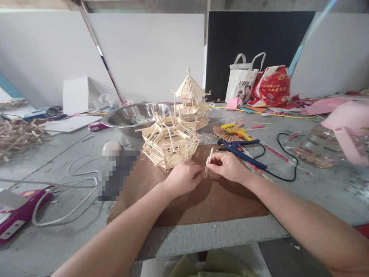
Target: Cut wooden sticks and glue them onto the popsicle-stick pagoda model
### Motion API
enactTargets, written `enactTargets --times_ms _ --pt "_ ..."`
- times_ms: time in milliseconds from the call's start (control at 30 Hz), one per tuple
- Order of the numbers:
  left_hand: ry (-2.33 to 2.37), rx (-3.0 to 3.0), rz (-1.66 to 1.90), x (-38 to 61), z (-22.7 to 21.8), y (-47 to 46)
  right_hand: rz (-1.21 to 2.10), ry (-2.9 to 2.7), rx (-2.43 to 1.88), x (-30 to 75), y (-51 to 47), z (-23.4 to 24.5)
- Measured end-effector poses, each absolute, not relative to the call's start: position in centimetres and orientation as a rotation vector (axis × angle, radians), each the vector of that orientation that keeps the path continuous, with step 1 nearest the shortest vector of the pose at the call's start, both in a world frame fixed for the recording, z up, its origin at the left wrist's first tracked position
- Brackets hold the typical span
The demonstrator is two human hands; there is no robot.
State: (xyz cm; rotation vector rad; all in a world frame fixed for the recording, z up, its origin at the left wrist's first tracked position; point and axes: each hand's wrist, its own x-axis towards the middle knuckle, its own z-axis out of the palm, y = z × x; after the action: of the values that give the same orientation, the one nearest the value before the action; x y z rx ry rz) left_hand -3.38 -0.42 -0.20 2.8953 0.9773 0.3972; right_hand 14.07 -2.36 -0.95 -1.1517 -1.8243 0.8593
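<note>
At the table's near edge, over a brown mat (201, 204): both hands meet on one thin stick (209, 159). Right hand (227, 166) pinches it low down, and the stick stands nearly upright, tipped a little. Left hand (183, 177) is curled, fingertips at the stick's foot; gripping or only steadying, cannot tell. Stick looks featherlight, stiff and brittle, likely to snap if bent. Best pinched gently near an end. Just beyond the left hand sits a stick frame (170, 142), open and fragile; I'd take it by the base only. Behind it are a pagoda (190, 94) and a steel bowl (129, 115). A blue tool (242, 152) lies beside the right hand.
</note>
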Motion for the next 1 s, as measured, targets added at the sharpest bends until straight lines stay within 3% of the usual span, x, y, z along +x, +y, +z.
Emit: enactTargets --times_ms 267,433,700,800,1000 --pt "1.473 2.831 0.246 -3.6 0.7 -0.5 0.839 -1.834 -1.162 14.3 -2.1 -1.1" --pt "1.427 2.848 0.017 -4.1 0.3 -0.1 0.817 -1.843 -1.186 14.4 -2.1 -1.2" --pt "1.362 2.875 -0.043 -4.4 0.3 0.0 0.819 -1.864 -1.199 14.4 -2.0 -1.3" --pt "1.352 2.869 0.023 -4.2 0.4 0.0 0.834 -1.851 -1.194 14.4 -2.0 -1.4" --pt "1.181 2.502 0.504 -3.0 0.3 -0.4 0.902 -1.817 -1.172 14.3 -2.1 -1.4"
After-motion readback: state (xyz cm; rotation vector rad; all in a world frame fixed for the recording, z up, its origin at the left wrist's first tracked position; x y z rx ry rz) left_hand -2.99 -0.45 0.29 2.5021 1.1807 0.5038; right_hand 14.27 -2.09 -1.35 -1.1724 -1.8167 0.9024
